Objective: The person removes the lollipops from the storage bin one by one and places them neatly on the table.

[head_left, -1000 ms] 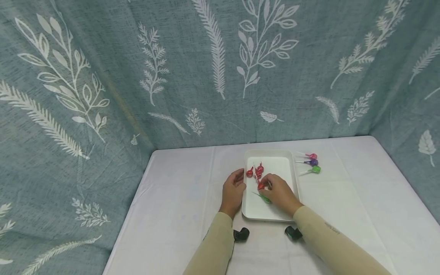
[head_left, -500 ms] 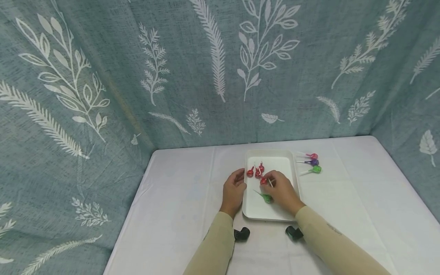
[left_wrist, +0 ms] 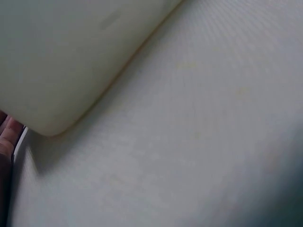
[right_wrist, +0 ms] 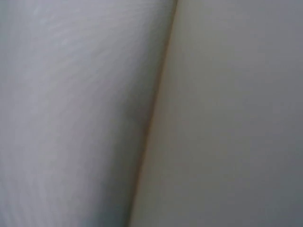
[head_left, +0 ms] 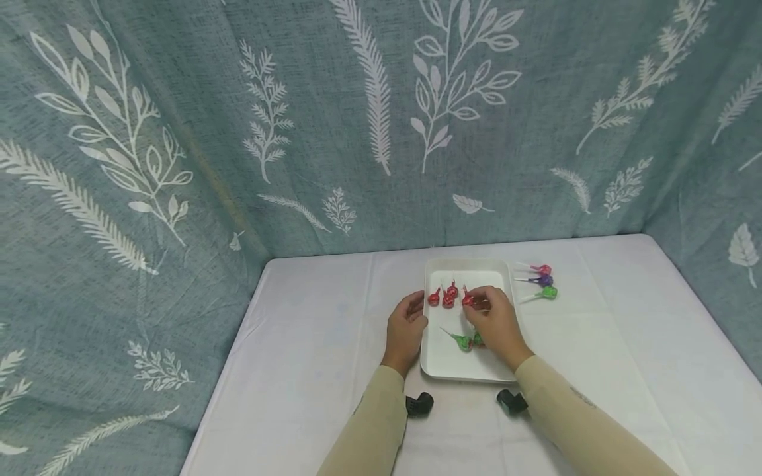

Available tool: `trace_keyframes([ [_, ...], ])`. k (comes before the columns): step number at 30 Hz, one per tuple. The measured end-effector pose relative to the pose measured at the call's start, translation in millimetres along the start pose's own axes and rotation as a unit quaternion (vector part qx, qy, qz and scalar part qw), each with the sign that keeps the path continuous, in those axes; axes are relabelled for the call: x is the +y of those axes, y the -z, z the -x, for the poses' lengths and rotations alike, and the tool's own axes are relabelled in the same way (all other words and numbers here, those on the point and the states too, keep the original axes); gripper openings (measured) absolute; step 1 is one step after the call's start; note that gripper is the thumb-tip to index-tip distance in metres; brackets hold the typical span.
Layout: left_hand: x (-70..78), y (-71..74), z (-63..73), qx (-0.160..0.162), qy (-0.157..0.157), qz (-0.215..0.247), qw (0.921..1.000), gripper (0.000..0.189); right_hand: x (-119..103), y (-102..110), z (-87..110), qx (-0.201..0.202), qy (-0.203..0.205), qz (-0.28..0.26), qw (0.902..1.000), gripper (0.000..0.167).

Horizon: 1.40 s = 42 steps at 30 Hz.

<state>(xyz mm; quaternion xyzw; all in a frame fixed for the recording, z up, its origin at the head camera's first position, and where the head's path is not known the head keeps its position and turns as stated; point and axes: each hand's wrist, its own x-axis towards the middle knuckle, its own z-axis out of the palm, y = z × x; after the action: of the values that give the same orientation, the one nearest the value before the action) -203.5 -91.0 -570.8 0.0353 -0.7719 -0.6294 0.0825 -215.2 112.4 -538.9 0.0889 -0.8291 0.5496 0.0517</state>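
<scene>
In the head view, my right hand [head_left: 495,324] pinches a red-wrapped lollipop [head_left: 467,300] above a white tray [head_left: 467,379]. Three more red lollipops, among them the leftmost red lollipop [head_left: 434,299], form a group at the tray's upper left. Lower down in it lies a green lollipop [head_left: 462,342], and a second green lollipop [head_left: 478,339] is partly covered by my right hand. My left hand [head_left: 406,330] rests against the tray's left side, fingers relaxed along the rim. The left wrist view has its fingers [left_wrist: 6,137] by the tray's corner [left_wrist: 52,113].
To the right of the tray, a pink lollipop [head_left: 542,270], a purple lollipop [head_left: 543,280] and a green lollipop [head_left: 548,293] lie on the white-covered table [head_left: 297,370]. Black devices [head_left: 419,404] show beside the sleeves. A leaf-patterned curtain [head_left: 369,119] stands behind and at the sides.
My right hand has moved the red lollipop up and to the right, away from the red group. The second green lollipop has come into sight below the hand. My left hand stays put.
</scene>
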Motion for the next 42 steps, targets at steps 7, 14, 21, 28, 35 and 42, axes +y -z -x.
trace_keyframes([
  [7,-0.4,1.0,-0.2,0.0,0.001,0.001,1.0,0.058,-0.1,-0.6,1.4,0.007,-0.011,-0.021,0.9997,0.026],
  [14,-0.8,1.7,-0.6,-0.001,0.0,0.001,1.0,0.058,0.7,0.7,3.0,0.01,-0.024,-0.016,0.9995,0.023],
  [21,-1.0,2.1,-1.0,-0.003,0.004,0.007,1.0,0.058,-3.3,6.8,4.2,0.008,-0.043,-0.015,0.9989,0.023],
  [28,-1.6,2.5,-1.1,-0.003,0.006,0.005,1.0,0.058,-6.1,12.6,4.8,0.01,-0.059,-0.022,0.998,0.026],
  [35,-1.0,2.1,-0.6,-0.005,-0.001,0.006,1.0,0.058,-9.9,20.8,5.7,0.015,-0.06,-0.03,0.9976,0.027],
  [42,-1.2,2.1,-1.1,-0.004,0.0,0.004,1.0,0.057,-8.8,26.3,4.0,0.028,-0.069,-0.032,0.9967,0.025],
])
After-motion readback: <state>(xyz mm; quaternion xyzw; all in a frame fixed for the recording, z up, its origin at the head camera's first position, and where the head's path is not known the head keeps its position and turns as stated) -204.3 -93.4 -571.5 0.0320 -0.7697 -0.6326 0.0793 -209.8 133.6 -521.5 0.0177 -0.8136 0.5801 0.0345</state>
